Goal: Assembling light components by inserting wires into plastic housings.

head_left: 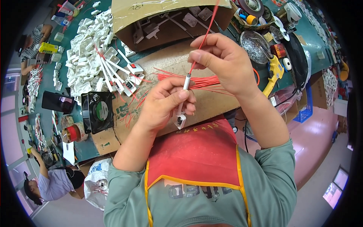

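My left hand (160,100) is closed on a white plastic part with a tube-like stem (181,120); its boxy end hangs below the fingers. The stem points up and has a dark metallic-looking tip. A thin red wire (206,36) runs up from that tip. My right hand (228,60) pinches this wire between thumb and fingers, above the left hand. Whether the wire passes down inside the stem is hidden. Behind both hands a bundle of red wires (206,81) lies across the cardboard work surface (215,100).
An open cardboard box (151,19) holding white parts stands ahead. White housings (85,56) are heaped at left, by a black fan (99,112) and a phone (57,102). A yellow soldering gun (275,72) and a metal dish (254,46) lie right. Other people (56,183) sit at left.
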Tool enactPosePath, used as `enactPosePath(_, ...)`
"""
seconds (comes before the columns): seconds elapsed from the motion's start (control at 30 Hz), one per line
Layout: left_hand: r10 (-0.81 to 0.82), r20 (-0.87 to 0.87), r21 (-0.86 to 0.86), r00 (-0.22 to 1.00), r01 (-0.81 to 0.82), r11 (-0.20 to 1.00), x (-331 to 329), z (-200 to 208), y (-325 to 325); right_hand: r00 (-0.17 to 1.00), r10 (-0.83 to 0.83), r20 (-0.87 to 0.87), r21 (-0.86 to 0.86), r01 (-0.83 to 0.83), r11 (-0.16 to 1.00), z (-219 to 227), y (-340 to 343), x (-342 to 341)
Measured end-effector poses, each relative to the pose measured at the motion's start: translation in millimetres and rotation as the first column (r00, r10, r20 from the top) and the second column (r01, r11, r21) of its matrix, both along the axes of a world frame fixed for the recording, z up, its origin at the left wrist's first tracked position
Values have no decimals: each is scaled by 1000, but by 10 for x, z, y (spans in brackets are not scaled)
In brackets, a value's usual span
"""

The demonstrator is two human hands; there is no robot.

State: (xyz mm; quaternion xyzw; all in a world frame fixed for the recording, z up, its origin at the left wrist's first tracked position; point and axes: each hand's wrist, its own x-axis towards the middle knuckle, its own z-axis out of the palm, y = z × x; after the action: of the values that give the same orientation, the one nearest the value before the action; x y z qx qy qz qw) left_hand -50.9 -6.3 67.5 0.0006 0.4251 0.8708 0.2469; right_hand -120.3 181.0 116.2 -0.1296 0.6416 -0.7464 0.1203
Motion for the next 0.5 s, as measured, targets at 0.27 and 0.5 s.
enactPosePath(0.27, 69, -6, -115, 998, -69, 991, 16, 50, 2, 999, 45, -14, 82, -44, 996, -69, -78, 57)
enactPosePath(0.5, 95, 1, -112, 995, -95, 989, -5, 51, -12, 991, 131, 1, 164, -129, 978, -41, -34, -3)
